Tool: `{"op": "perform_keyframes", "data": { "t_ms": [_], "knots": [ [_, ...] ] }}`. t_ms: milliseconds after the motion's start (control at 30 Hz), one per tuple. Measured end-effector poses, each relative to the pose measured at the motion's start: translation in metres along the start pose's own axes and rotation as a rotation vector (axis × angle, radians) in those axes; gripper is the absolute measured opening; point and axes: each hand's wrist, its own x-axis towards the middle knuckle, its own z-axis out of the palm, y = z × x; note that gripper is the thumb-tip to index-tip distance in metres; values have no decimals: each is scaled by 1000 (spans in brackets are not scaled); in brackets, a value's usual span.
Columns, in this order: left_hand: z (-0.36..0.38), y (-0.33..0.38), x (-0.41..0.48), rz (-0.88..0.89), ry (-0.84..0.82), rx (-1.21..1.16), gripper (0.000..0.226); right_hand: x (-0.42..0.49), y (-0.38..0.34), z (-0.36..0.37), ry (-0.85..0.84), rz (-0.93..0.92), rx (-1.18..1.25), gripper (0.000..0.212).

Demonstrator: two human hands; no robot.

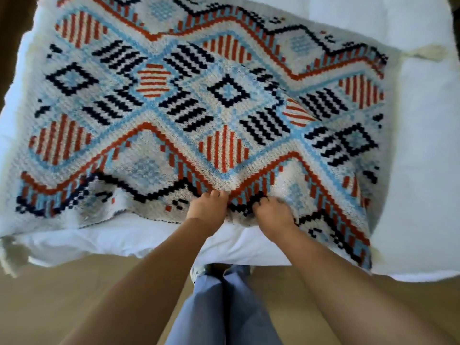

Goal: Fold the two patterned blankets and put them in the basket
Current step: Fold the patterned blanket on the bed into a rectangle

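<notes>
Person stands at the near edge of the bed (420, 150). Blue-grey trousers (224, 312) and the tip of a pale shoe (198, 271) show over a wooden floor (69, 295). Both bare forearms reach forward, side by side.

Left hand (207, 209): fingers curled down into the knit, gripping the patterned blanket (174, 108) at its near hem, roughly mid-width. Right hand (272, 212): just beside it, fingertips buried in the fabric, gripping the same hem. The hands are close but not touching. The cloth bunches into a ridge between them and just ahead of them.

Blanket: cream knit with rust-red, light-blue and navy diamonds, stripes and zigzags. It's spread flat-ish on the bed's white sheet and covers most of the width, sitting slightly skewed. The near hem is wavy. A strip of sheet shows below it under the hands and to the left. Toward the near right corner the blanket reaches the bed's edge. Shallow creases run from the hands out toward the far right.

Tassels: one cream tassel (423, 52) lies on the sheet at the blanket's far right corner. Another, blurred (10, 260), hangs off the near left corner of the bed. The blanket's far edge runs out of the top of the view.
</notes>
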Motion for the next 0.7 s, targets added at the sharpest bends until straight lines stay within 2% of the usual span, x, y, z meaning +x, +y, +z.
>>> {"op": "perform_keyframes", "data": {
  "t_ms": [133, 267, 400, 467, 567, 700],
  "knots": [
    [32, 42, -19, 35, -66, -34, 43, -21, 33, 6, -161, 81, -34, 27],
    [44, 52, -20, -14, -6, 61, 47, -30, 38, 13, -170, 59, 42, 38],
    [38, 67, -12, 195, 64, 113, 63, -44, 44, 16, -80, 19, 119, 47],
    [34, 79, -9, 225, 72, 95, 67, -54, 53, 16, -13, -1, 200, 41],
    [31, 107, -6, 249, 126, 62, 62, -67, 78, 16, 111, -30, 253, 24],
    [23, 157, -1, 336, 220, 75, 52, -81, 129, 25, 243, 5, 196, 19]
  ]
}}
